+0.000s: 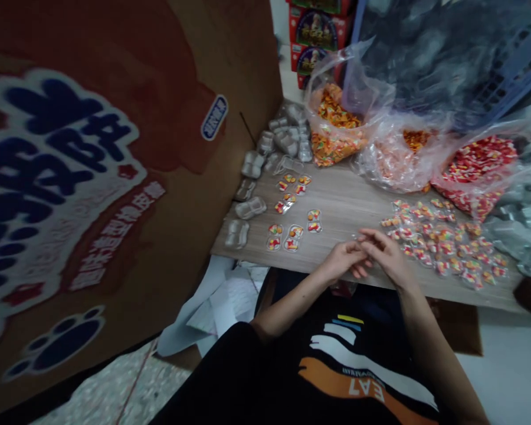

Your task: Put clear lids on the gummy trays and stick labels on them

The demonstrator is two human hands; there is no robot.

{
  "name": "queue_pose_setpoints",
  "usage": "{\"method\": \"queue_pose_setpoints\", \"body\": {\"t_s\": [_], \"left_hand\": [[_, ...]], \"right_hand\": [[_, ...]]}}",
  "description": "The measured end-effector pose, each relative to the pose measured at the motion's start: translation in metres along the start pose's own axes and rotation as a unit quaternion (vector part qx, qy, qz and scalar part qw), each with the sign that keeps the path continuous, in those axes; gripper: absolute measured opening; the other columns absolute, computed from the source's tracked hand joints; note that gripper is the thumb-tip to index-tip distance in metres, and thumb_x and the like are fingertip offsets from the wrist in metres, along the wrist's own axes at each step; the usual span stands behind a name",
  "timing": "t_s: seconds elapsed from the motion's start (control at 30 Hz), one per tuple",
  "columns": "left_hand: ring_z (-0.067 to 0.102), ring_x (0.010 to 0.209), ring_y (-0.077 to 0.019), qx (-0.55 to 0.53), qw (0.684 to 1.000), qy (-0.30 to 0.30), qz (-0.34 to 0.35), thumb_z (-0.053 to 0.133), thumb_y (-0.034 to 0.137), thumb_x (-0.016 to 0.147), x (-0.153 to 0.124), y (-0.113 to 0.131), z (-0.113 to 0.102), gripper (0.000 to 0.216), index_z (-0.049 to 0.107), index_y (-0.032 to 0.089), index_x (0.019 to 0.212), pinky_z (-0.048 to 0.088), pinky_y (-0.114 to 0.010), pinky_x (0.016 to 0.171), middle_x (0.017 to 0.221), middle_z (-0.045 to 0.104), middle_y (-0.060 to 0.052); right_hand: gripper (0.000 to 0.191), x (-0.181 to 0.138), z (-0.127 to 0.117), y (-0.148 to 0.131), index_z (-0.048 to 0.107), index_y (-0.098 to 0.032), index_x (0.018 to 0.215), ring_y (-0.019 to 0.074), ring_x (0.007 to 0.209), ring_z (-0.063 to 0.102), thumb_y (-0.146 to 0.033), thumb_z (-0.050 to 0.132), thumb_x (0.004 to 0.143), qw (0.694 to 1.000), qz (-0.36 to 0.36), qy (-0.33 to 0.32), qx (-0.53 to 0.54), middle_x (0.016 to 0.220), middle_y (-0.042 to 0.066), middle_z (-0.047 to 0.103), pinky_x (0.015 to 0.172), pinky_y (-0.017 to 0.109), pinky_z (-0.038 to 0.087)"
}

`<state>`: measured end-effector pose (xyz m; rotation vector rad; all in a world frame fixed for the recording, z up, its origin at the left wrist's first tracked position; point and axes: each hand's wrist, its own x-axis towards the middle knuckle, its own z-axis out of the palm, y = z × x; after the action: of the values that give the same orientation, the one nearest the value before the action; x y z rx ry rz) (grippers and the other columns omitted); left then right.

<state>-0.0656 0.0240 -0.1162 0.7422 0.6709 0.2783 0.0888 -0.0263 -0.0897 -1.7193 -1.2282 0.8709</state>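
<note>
My left hand (346, 260) and my right hand (386, 255) meet over the table's front edge, fingertips close together. Their fingers are bent inward; a faint glint of clear plastic shows at the tips, but what they pinch is mostly hidden. Left of them lie small clear plastic shells (314, 221) with red, yellow and orange candies inside. Other candy-filled shells (285, 203) sit farther back. Beyond my right hand spreads a pile of filled clear packs (446, 242). Empty clear shells (251, 207) line the table's left side, with more heaped behind.
A large printed cardboard box (168, 236) walls off the left. Along the back stand an open bag of orange candies (334, 130), a second plastic bag (398, 153) and a bag of red-and-white candies (482, 168). Behind are a blue crate (508, 88) and red boxes (316, 32).
</note>
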Motion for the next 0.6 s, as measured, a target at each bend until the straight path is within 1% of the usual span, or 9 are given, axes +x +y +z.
{"method": "queue_pose_setpoints", "body": {"t_s": [0.07,0.13,0.17,0.23,0.3,0.4,0.43,0.5,0.6], "left_hand": [[0.063,0.05,-0.0099,0.013,1.0,-0.016,0.003,0.077,0.048,0.074,-0.002,-0.001,-0.005,0.041,0.064,0.012,0.087,0.049,-0.02,0.048,0.074,0.071,-0.004],[0.065,0.055,-0.0112,0.03,0.999,-0.011,0.017,0.076,0.045,0.076,-0.008,0.001,-0.018,0.039,0.065,0.012,0.094,0.051,-0.022,0.052,0.084,0.073,-0.006],[0.067,0.059,-0.0123,0.048,0.998,0.007,0.032,0.075,0.042,0.078,-0.012,0.003,-0.027,0.038,0.065,0.013,0.1,0.053,-0.024,0.055,0.089,0.073,-0.007],[0.069,0.069,-0.0147,0.117,0.985,0.09,0.089,0.069,0.033,0.083,-0.023,0.011,-0.047,0.033,0.064,0.016,0.111,0.055,-0.027,0.062,0.096,0.073,-0.008],[0.07,0.083,-0.0177,0.231,0.934,0.214,0.167,0.062,0.025,0.088,-0.032,0.023,-0.067,0.026,0.065,0.017,0.113,0.056,-0.032,0.076,0.099,0.074,-0.008],[0.066,0.103,-0.0233,0.417,0.814,0.339,0.219,0.055,0.017,0.091,-0.038,0.043,-0.091,0.024,0.067,0.019,0.112,0.05,-0.04,0.096,0.109,0.073,-0.009],[0.065,0.108,-0.025,0.466,0.782,0.355,0.214,0.054,0.015,0.091,-0.038,0.049,-0.097,0.024,0.067,0.018,0.112,0.048,-0.041,0.099,0.112,0.072,-0.01],[0.062,0.114,-0.0271,0.537,0.74,0.36,0.187,0.052,0.013,0.092,-0.034,0.057,-0.104,0.026,0.068,0.017,0.112,0.044,-0.043,0.103,0.116,0.071,-0.012],[0.06,0.117,-0.0276,0.594,0.714,0.34,0.147,0.049,0.015,0.095,-0.027,0.06,-0.108,0.028,0.067,0.017,0.116,0.043,-0.042,0.102,0.118,0.07,-0.012]], "right_hand": [[0.028,-0.003,0.016,-0.006,0.074,-0.022,0.089,0.0169,0.075,0.061,-0.048,0.07,0.082,0.998,0.014,-0.045,0.047,0.085,0.003,0.067,0.067,0.029,0.047],[0.026,0.001,0.025,-0.008,0.071,-0.021,0.078,0.0161,0.072,0.06,-0.047,0.073,0.08,0.995,0.039,-0.034,0.085,0.078,0.002,0.066,0.063,0.027,0.045],[0.026,0.005,0.027,-0.008,0.071,-0.02,0.078,0.0157,0.07,0.06,-0.047,0.074,0.079,0.992,0.056,-0.023,0.108,0.075,0.002,0.066,0.06,0.026,0.044],[0.028,0.017,0.03,-0.007,0.07,-0.02,0.087,0.0149,0.066,0.059,-0.046,0.076,0.077,0.984,0.085,0.001,0.156,0.071,0.001,0.067,0.054,0.024,0.04],[0.038,0.031,0.037,-0.007,0.069,-0.021,0.101,0.0138,0.061,0.059,-0.045,0.078,0.073,0.975,0.098,0.008,0.197,0.069,0.0,0.066,0.049,0.022,0.036],[0.05,0.054,0.059,-0.006,0.067,-0.021,0.11,0.0119,0.057,0.056,-0.044,0.08,0.068,0.968,0.101,-0.038,0.227,0.071,-0.003,0.062,0.045,0.022,0.035],[0.05,0.061,0.069,-0.005,0.068,-0.021,0.11,0.0112,0.055,0.055,-0.044,0.08,0.067,0.967,0.1,-0.058,0.225,0.072,-0.003,0.06,0.045,0.022,0.035],[0.048,0.076,0.089,-0.001,0.07,-0.02,0.109,0.0099,0.052,0.051,-0.044,0.077,0.068,0.97,0.094,-0.089,0.204,0.073,-0.003,0.057,0.044,0.023,0.035],[0.04,0.094,0.111,0.005,0.073,-0.02,0.109,0.0102,0.052,0.047,-0.039,0.071,0.075,0.987,0.064,-0.093,0.116,0.072,-0.002,0.054,0.047,0.025,0.038]]}}
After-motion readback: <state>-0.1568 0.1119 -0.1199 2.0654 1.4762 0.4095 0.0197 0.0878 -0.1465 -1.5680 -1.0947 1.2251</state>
